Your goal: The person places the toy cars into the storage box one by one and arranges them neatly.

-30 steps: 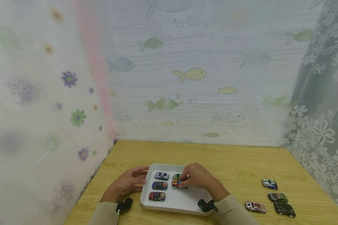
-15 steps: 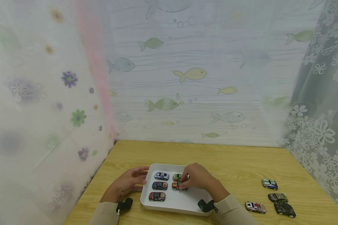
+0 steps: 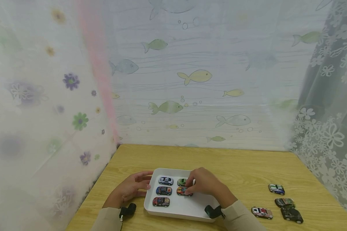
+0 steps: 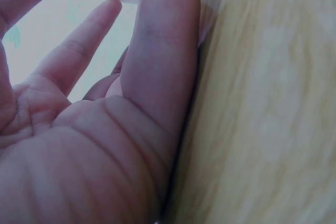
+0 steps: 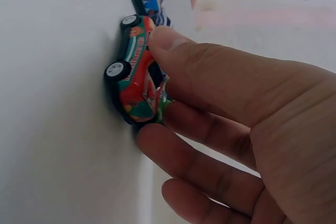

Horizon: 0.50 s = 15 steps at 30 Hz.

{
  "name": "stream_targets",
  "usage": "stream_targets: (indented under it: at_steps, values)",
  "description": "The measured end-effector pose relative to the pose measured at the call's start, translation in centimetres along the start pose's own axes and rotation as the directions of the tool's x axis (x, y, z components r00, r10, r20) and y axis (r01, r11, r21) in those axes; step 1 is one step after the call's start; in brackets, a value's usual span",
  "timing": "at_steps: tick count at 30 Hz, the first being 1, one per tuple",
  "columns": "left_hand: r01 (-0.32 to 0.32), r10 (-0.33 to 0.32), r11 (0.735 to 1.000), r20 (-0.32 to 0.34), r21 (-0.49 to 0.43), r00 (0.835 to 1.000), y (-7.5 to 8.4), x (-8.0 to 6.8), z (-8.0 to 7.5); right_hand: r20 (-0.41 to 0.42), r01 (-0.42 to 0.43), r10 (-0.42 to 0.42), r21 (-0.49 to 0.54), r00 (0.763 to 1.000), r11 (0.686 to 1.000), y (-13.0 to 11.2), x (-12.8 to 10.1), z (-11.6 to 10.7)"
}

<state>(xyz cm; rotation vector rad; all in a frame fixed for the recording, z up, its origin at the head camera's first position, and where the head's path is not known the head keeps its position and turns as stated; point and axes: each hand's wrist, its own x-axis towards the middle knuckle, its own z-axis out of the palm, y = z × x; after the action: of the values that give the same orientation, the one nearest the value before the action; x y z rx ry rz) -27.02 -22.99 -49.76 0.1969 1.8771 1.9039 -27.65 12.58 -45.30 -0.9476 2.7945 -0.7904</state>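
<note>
The desk (image 3: 234,166) carries a white tray (image 3: 188,208), and the left hand (image 3: 131,189) lies flat beside the tray's left wall, its fingers (image 4: 157,51) straight and relaxed with the tips against the rim; it grips nothing, only steadies. The tray looks like thin rigid plastic, light enough to slide on the smooth wood if nudged, so that resting hand probably matters.

Inside the tray, five toy cars stand in two columns. The right hand (image 3: 203,183) reaches over the right-hand column, and its fingers (image 5: 210,72) are curled onto the orange-and-green toy car (image 3: 183,191), thumb tip on the roof near one end and a fingertip against the car's other end, a light pinch rather than a full wrap. The car sits on the tray floor with its wheels down, just below the green car (image 3: 181,182) and right of the blue car (image 3: 164,190).

Judged by its look, the toy is small, hard and very light, with a glossy painted shell that could slip under dry fingertips, and free wheels that would let it roll if pushed lengthwise. Taking hold across the body sides, above the wheels, seems safest.

Well right of the fingers, four more cars (image 3: 277,200) lie on the desk.
</note>
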Motion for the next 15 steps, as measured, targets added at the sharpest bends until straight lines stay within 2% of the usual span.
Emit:
stream_targets:
  at_steps: [5,10,15]
  values:
    - [-0.011,0.011,1.0,0.006,-0.003,1.0,0.0,0.0,0.1,-0.013,0.028,-0.028,-0.007,1.0,1.0,0.2,-0.9,-0.9]
    - [-0.015,0.015,1.0,0.009,-0.008,1.0,-0.1,0.0,-0.1,-0.002,0.021,-0.021,-0.003,1.0,1.0,0.6,-2.3,-1.8]
    - [-0.015,0.015,1.0,0.005,-0.001,1.0,-0.4,0.1,-0.2,-0.023,0.024,-0.024,0.009,0.999,1.0,1.5,-4.0,-2.8]
